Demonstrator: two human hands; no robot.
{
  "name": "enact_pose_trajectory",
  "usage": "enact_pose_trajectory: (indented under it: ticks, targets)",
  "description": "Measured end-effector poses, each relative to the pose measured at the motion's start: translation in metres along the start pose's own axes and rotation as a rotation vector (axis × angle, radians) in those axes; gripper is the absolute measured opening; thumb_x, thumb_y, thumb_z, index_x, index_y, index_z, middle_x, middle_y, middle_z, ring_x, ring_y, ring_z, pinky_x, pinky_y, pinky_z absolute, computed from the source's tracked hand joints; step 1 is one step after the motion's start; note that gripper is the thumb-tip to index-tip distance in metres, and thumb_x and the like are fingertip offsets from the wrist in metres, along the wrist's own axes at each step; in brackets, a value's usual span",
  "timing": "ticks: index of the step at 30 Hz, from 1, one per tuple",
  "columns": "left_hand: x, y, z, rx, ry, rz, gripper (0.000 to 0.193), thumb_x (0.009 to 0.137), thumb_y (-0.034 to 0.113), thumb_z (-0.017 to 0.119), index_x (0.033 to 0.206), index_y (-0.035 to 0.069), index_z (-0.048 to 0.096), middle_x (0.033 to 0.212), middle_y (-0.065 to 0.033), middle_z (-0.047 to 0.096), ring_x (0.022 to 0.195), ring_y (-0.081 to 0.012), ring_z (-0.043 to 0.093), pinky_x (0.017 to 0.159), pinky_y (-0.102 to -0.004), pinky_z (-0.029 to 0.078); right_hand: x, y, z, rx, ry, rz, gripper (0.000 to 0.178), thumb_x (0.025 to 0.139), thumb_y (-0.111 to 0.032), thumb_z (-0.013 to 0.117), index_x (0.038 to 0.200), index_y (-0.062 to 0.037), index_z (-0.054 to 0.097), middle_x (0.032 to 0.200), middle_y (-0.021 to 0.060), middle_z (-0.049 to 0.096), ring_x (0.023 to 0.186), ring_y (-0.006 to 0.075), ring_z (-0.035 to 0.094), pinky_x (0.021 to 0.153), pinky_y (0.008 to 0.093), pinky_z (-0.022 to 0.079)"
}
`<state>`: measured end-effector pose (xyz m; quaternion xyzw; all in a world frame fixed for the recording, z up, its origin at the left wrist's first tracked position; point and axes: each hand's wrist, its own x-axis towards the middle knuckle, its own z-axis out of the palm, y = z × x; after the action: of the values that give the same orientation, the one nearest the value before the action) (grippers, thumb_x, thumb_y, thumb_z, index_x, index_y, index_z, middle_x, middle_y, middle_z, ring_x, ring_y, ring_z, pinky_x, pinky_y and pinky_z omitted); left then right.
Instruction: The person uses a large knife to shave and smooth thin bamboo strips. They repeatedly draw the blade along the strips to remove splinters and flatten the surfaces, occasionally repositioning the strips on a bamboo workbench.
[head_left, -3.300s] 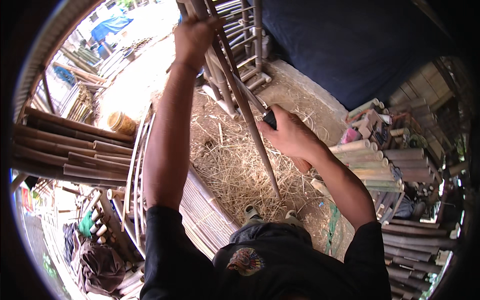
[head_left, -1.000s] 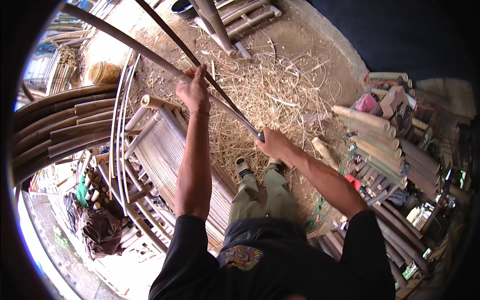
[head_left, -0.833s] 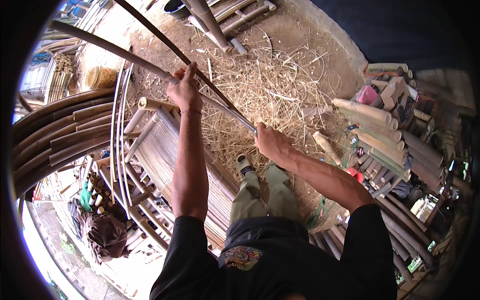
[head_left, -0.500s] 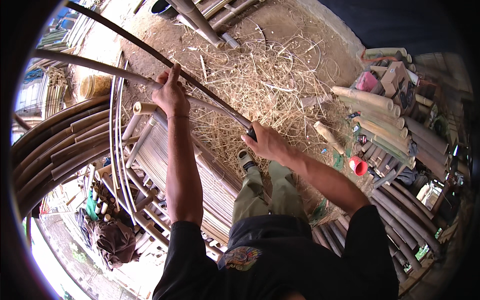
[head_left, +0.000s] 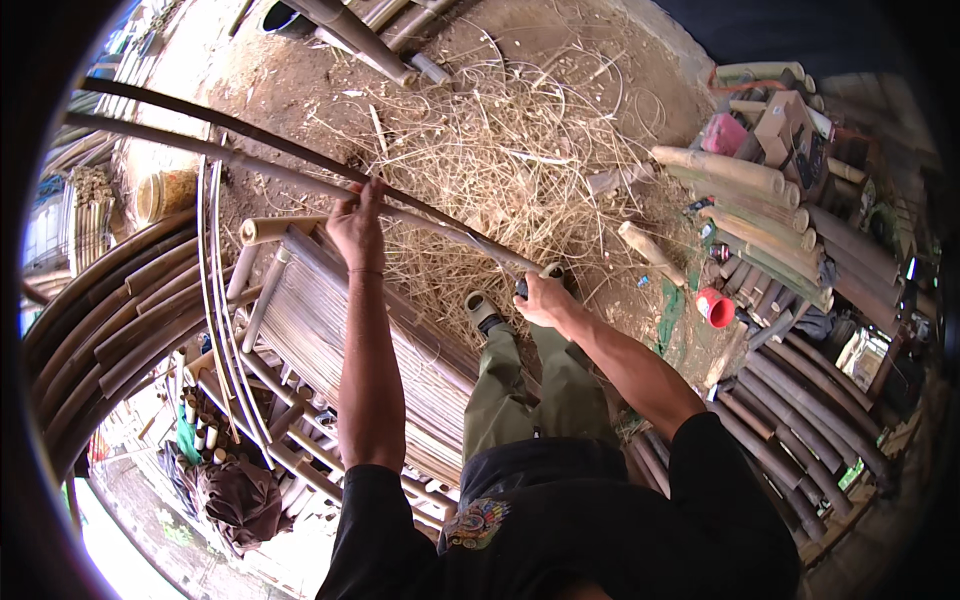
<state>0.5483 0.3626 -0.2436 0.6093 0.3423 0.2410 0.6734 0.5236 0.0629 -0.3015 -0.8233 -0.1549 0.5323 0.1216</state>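
Two long brown bamboo strips run from the upper left toward my right hand, the upper strip [head_left: 245, 127] darker and the lower strip [head_left: 265, 168] paler. They spread apart at the far left and come together near my right hand. My left hand [head_left: 357, 228] is closed around the lower strip, with its fingertips up against the upper one. My right hand [head_left: 550, 300] grips a knife [head_left: 521, 288] by its dark handle, close to the strips' near end. The blade shows only partly, lying along the bamboo.
Thin bamboo shavings [head_left: 510, 160] cover the ground ahead. A slatted bamboo panel [head_left: 340, 330] stands beside my legs on the left, near curved bamboo pieces [head_left: 110, 290]. Bamboo poles [head_left: 720, 170], a cardboard box [head_left: 790, 130] and a red cup [head_left: 714, 308] are on the right.
My right hand has moved right and slightly down with the knife. My left hand has shifted slightly right and down, and the strips now lie flatter and closer together.
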Motion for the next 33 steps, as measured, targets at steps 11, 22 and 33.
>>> enact_pose_trajectory:
  ticks: [11,22,33]
  targets:
    - [-0.001,0.012,-0.032,-0.19,0.235,-0.118,0.016,0.086,0.013,0.072,0.079,0.009,0.058,0.061,-0.0016,0.053,0.048,-0.0063,0.044,0.041,-0.0224,0.036,-0.204,0.029,0.026,0.379,0.455,-0.222,0.03,0.084,-0.023,0.064,0.093,0.0035,0.055,0.077,0.0241,0.064,0.073,0.04,0.066,0.06,0.0467,0.053]
    - [0.009,0.272,-0.145,-0.671,-0.334,-0.003,0.024,0.101,0.022,0.05,0.079,0.013,0.053,0.06,0.0015,0.039,0.055,-0.0102,0.038,0.054,-0.0253,0.038,-0.085,0.049,0.037,2.629,0.26,-0.03,0.03,0.083,-0.021,0.058,0.098,0.0023,0.046,0.102,0.0214,0.055,0.088,0.0357,0.063,0.08,0.0429,0.057]
    - [-0.022,0.145,-0.125,-0.781,-0.264,-0.407,0.032,0.084,0.049,0.07,0.094,0.019,0.067,0.072,0.0087,0.059,0.067,-0.01,0.053,0.076,-0.0381,0.044,-0.261,-0.033,-0.134,2.4,0.683,-1.199,0.047,0.076,-0.034,0.065,0.109,-0.0006,0.056,0.107,0.0071,0.06,0.105,0.0226,0.056,0.101,0.0396,0.04]
